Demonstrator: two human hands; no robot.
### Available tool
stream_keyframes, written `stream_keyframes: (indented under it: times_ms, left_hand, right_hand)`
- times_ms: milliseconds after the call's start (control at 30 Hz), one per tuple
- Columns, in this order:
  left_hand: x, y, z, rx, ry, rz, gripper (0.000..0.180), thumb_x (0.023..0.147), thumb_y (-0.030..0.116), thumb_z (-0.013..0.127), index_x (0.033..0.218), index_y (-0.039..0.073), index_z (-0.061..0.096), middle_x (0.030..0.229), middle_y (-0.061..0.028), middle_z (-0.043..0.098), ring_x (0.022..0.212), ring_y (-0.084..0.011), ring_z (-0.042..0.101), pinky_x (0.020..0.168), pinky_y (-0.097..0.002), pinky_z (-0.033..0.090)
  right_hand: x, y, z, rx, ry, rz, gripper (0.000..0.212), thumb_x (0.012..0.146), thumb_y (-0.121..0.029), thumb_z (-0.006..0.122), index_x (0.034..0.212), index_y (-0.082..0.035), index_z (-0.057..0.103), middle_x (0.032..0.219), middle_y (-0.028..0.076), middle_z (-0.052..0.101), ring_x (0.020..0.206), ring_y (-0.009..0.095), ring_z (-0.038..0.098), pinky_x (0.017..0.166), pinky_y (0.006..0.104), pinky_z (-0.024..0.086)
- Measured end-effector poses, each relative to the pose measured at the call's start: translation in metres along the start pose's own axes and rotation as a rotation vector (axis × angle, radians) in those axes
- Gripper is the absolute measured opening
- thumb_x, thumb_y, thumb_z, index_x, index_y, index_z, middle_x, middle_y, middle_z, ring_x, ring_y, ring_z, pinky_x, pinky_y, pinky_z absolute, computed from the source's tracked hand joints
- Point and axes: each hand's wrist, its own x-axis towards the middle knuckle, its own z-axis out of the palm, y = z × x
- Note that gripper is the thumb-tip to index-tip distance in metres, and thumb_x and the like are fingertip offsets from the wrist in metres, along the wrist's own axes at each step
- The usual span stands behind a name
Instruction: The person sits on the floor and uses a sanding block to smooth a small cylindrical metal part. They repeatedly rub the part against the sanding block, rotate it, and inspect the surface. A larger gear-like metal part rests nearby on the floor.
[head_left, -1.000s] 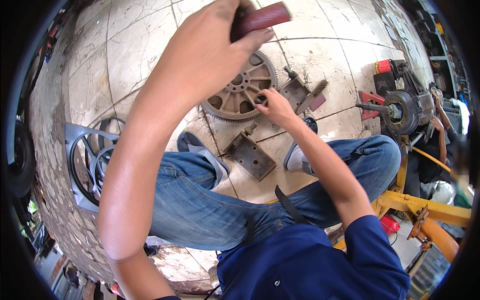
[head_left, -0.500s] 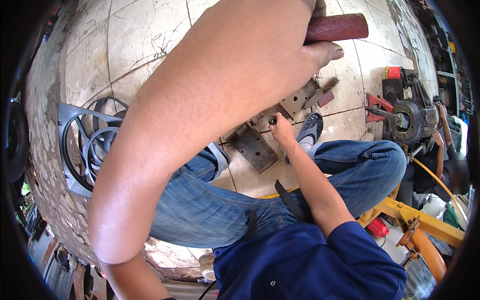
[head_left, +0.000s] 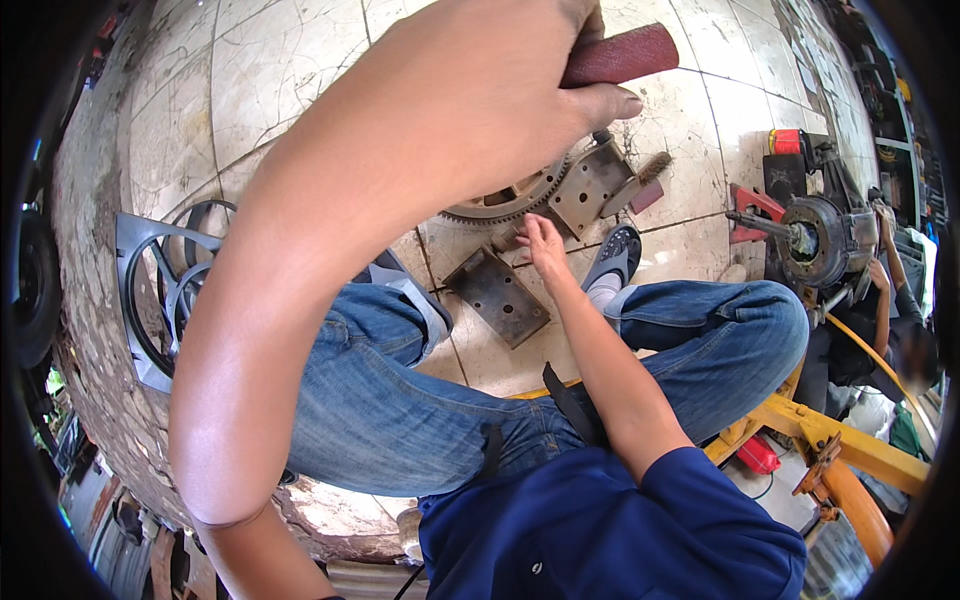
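Observation:
My left hand, raised close to the camera, is closed round a rolled piece of dark red sandpaper. Down by the floor, my right hand has its fingers stretched out beside a small rusty metal piece. Just nearer lies a dark metal plate with holes. Beyond that hand are a toothed ring gear, partly hidden by my left arm, and a metal bracket. A wire brush rests against the bracket's right side.
A reddish piece lies by the brush. To the left stands a fan shroud. A wheel hub sits beside a red stand at right, where another person's arms reach in. A yellow frame is at lower right.
My left hand has shifted left with the sandpaper roll. My right hand has moved slightly left and its fingers have spread; the small hollow dark part it held no longer shows in it.

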Motion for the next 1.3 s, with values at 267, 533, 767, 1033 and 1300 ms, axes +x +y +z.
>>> stream_keyframes:
  times_ms: [267,533,767,1033,1300]
  left_hand:
    - [0.002,0.001,0.0,0.012,-0.034,-0.026,0.044,0.101,0.032,0.063,0.11,-0.01,0.063,0.092,-0.0297,0.071,0.088,-0.0412,0.072,0.082,-0.0466,0.056]
    - [-0.001,-0.004,-0.005,-0.095,-0.079,0.022,0.039,0.101,0.028,0.063,0.11,-0.01,0.064,0.09,-0.0285,0.071,0.087,-0.0404,0.073,0.081,-0.0473,0.056]
    - [0.005,-0.014,-0.023,-0.234,-0.273,0.075,0.039,0.102,0.029,0.063,0.112,-0.009,0.064,0.093,-0.0279,0.072,0.089,-0.0401,0.073,0.083,-0.0474,0.057]
    - [0.013,-0.026,0.035,0.128,0.134,0.078,0.051,0.094,0.04,0.076,0.118,-0.004,0.068,0.095,-0.0239,0.074,0.09,-0.0359,0.074,0.084,-0.0424,0.057]
    - [0.018,-0.043,0.045,0.107,0.074,0.109,0.05,0.095,0.04,0.074,0.118,-0.005,0.069,0.095,-0.0258,0.073,0.091,-0.0402,0.074,0.083,-0.0453,0.056]
  right_hand:
    - [-0.01,-0.007,0.016,-0.087,-0.226,0.119,0.072,0.087,-0.027,0.088,0.142,0.003,0.052,0.113,0.014,0.072,0.099,0.018,0.066,0.085,0.0309,0.054]
    - [-0.008,-0.009,0.013,-0.098,-0.059,0.165,0.074,0.086,-0.025,0.089,0.143,0.0,0.049,0.127,0.02,0.067,0.102,0.023,0.068,0.088,0.0338,0.055]
    - [0.001,-0.009,0.002,0.022,-0.013,0.077,0.066,0.088,-0.024,0.088,0.139,-0.003,0.052,0.12,0.018,0.07,0.103,0.02,0.069,0.086,0.0325,0.056]
    - [0.005,-0.007,-0.011,0.161,0.239,0.158,0.063,0.09,-0.024,0.085,0.139,-0.003,0.053,0.117,0.014,0.074,0.105,0.019,0.069,0.09,0.0311,0.054]
    - [0.004,-0.044,-0.024,0.155,0.548,-0.035,0.06,0.094,-0.028,0.08,0.139,-0.002,0.051,0.115,0.016,0.071,0.097,0.02,0.066,0.088,0.0344,0.053]
